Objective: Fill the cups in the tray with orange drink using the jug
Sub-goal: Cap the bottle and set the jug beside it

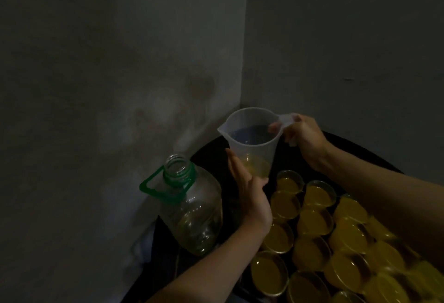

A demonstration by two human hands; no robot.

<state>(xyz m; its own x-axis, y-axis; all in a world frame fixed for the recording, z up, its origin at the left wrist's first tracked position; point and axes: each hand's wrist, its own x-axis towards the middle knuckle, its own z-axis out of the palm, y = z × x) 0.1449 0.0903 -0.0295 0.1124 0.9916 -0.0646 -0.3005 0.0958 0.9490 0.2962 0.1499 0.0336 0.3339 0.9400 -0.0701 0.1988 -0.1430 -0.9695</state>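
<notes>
A clear plastic jug [252, 134] hangs upright above the far end of a dark round tray [355, 144], with a little orange drink in its bottom. My right hand [301, 136] grips the jug's handle. My left hand [249, 194] touches the jug's lower side and base with straight fingers. Several clear cups [312, 225] full of orange drink stand packed together on the tray, below and to the right of the jug. My right forearm hides some of them.
A large clear bottle [192, 209] with a green neck ring and handle stands uncapped left of the tray, almost drained. Grey walls meet in a corner [243, 62] just behind the jug. The light is dim.
</notes>
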